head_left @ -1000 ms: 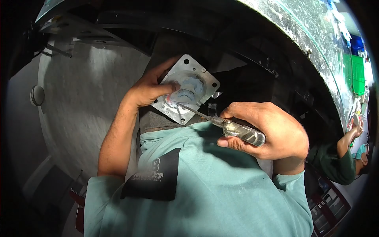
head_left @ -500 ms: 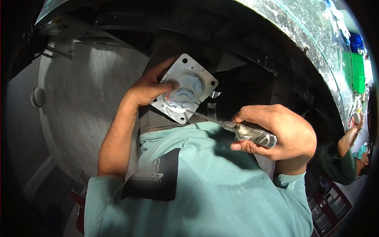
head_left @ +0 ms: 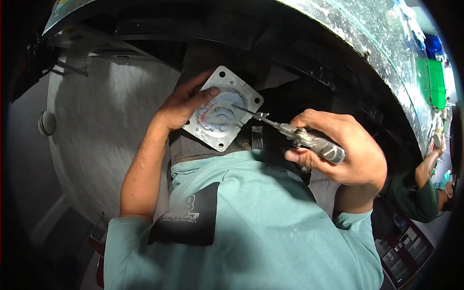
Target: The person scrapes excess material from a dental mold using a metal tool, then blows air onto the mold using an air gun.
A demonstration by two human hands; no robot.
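Note:
A square metal plate point(head_left: 236, 84) with a hole in each corner is tilted above my lap. My left hand point(head_left: 182, 105) grips its left edge, thumb on top and fingers hidden beneath. In its round recess lies a bluish-white moulded mass point(head_left: 223, 114) with a reddish patch at its left. My right hand point(head_left: 340, 145) is closed around the clear handle of a thin-bladed tool point(head_left: 316, 146). The blade points left, its tip over the upper right part of the mass; whether it touches is unclear.
A worn, speckled bench edge point(head_left: 357, 48) curves across the upper right. Beyond it are a green crate point(head_left: 430, 83) and a blue container point(head_left: 432, 44). A co-worker's forearm point(head_left: 425, 169) shows at the far right. A round pale object point(head_left: 47, 123) is at the left.
The tool tip has moved from the plate's lower edge up to the upper right of the recess. My right hand has shifted right and then slightly up. My left thumb sits a little higher.

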